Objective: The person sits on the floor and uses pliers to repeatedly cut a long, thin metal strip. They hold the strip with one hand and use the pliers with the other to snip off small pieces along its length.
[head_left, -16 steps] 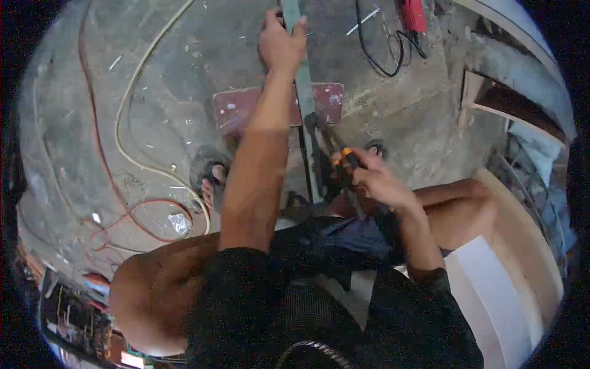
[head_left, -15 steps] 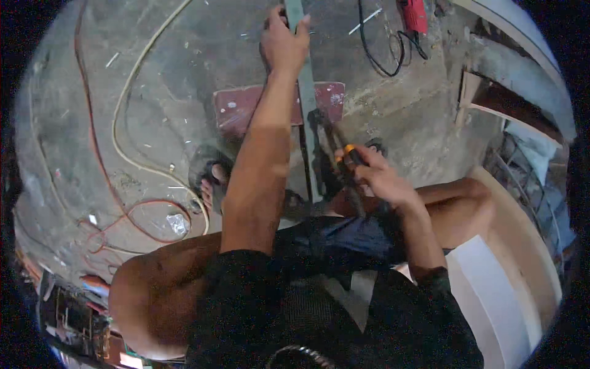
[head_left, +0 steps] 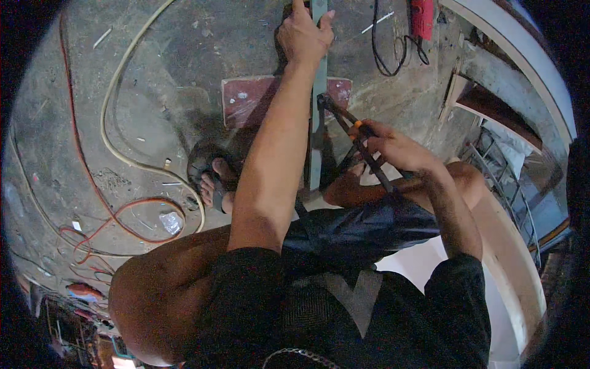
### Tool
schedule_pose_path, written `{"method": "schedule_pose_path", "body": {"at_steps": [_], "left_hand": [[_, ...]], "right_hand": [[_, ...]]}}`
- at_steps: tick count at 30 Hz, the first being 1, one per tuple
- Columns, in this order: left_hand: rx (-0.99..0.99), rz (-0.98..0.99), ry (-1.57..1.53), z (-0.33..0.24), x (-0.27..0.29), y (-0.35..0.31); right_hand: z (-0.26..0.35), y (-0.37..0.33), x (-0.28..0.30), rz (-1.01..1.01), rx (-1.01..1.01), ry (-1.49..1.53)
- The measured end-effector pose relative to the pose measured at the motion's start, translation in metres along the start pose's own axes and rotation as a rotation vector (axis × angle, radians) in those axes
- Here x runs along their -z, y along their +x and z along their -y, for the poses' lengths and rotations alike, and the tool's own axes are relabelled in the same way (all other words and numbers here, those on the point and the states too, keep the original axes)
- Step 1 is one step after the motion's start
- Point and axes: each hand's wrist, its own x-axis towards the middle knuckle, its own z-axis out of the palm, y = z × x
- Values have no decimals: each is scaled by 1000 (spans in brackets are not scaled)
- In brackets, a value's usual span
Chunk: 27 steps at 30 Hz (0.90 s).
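Note:
A long, narrow grey-green strip [head_left: 319,67] runs away from me across the middle. My left hand [head_left: 304,35] is closed around its far part, thumb on the right edge and fingers on the left. In my right hand [head_left: 393,144] are the dark handles of a long-handled plier-like tool [head_left: 347,115] with orange bands. Its jaws meet the strip's right edge, above a reddish board; whether they bite into it I cannot tell. The tool's handles stand somewhat apart, and one reaches back toward my right leg.
The worn reddish board [head_left: 252,101] lies on the concrete floor under the strip. A red corded power tool [head_left: 421,19] lies at the far right. Cream [head_left: 114,98] and orange-red hoses [head_left: 77,123] loop on the left. My sandalled foot [head_left: 215,181] stands left of the strip.
The strip and my left hand have shifted a little right. My right hand and the tool have moved farther away along the strip and right, with the tool's handles now at a wider slant.

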Motion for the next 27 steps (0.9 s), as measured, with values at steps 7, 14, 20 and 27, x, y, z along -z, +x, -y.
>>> {"method": "schedule_pose_path", "body": {"at_steps": [7,14,20,27], "left_hand": [[-75,-65,15,8,-7,0],[-180,-111,27,17,-9,1],[-74,-60,66,12,-8,4],[-52,-33,40,9,-7,1]], "right_hand": [[24,-6,7,-36,-110,45],[33,-7,13,10,-198,12],[37,-9,11,-12,-195,30],[35,-9,14,-14,-180,-24]]}}
